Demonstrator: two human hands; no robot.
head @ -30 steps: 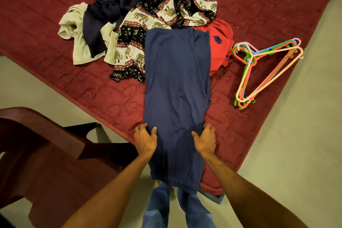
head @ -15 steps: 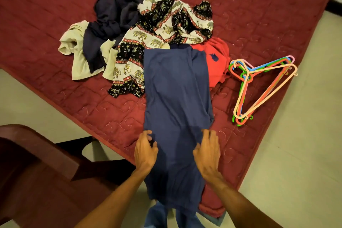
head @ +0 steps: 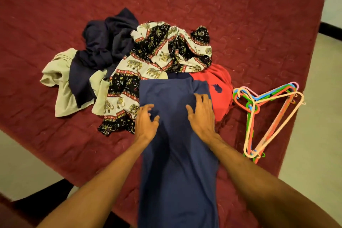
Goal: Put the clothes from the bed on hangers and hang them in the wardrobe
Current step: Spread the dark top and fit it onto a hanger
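Note:
A long blue garment (head: 175,153) lies folded in a strip on the maroon bed (head: 240,24), its near end hanging over the bed's edge. My left hand (head: 146,122) rests on the strip's left side with fingers spread. My right hand (head: 201,114) lies flat on its right side, fingers straight. Behind the strip sits a pile: an elephant-print garment (head: 157,57), a dark navy garment (head: 103,42), a beige garment (head: 61,79) and a red shirt (head: 218,87). A bunch of coloured plastic hangers (head: 268,116) lies on the bed to the right.
Pale floor (head: 314,135) shows to the right of the bed and at the lower left. A dark brown chair (head: 11,214) edge sits at the bottom left corner. The wardrobe is out of view.
Both hands have slid forward along the blue garment, from near the bed's edge up toward its far end. The camera has moved closer over the bed.

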